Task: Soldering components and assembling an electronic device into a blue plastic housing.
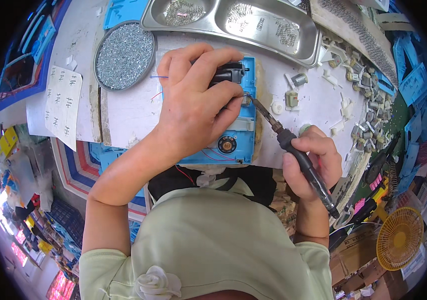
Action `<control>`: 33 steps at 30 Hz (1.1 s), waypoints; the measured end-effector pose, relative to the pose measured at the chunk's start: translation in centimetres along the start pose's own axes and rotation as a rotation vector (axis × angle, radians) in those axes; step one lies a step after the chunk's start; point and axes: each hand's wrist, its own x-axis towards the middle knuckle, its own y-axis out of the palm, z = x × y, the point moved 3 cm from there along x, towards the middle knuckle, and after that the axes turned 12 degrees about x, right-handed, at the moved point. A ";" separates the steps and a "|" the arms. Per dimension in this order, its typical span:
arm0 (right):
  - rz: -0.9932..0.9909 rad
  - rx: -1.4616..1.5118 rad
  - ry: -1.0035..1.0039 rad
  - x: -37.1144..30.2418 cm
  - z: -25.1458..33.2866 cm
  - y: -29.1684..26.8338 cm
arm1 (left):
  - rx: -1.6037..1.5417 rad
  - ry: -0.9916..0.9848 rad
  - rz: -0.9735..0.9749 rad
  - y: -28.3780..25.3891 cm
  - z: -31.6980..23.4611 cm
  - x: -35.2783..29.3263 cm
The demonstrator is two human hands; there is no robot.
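My right hand (318,160) grips a black-handled soldering iron (299,156), slanting up and left. The iron's tip meets, or nearly meets, a small metal part near the right edge of a blue plastic casing (247,145). Over the casing lies my left hand (191,102), its upper fingers bent across a black block (228,75). Its thumb and forefinger close together beside the iron's tip; what they pinch is hidden. Lower in the casing sit a round black-and-brass speaker-like part (227,145) and a pale strip (241,124). Thin red and blue wires emerge at the left of my hand.
A round tray (99,70) full of small screws stands at the left, near a handwritten paper sheet (63,102). Behind is a metal tray (211,30) with small metal pieces. Several small motors (292,99) and white parts lie rightward. A yellow fan (400,239) is at lower right.
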 end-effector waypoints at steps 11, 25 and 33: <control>-0.030 -0.002 -0.014 -0.3 0.1 -1.0 | 0.007 0.004 -0.012 0.1 0.0 0.0; -0.049 -0.020 -0.031 -0.6 0.5 -1.8 | 0.018 0.006 -0.013 0.0 -0.1 0.1; -0.060 -0.018 -0.025 -0.8 0.7 -2.0 | 0.020 0.005 -0.015 -0.1 -0.2 0.1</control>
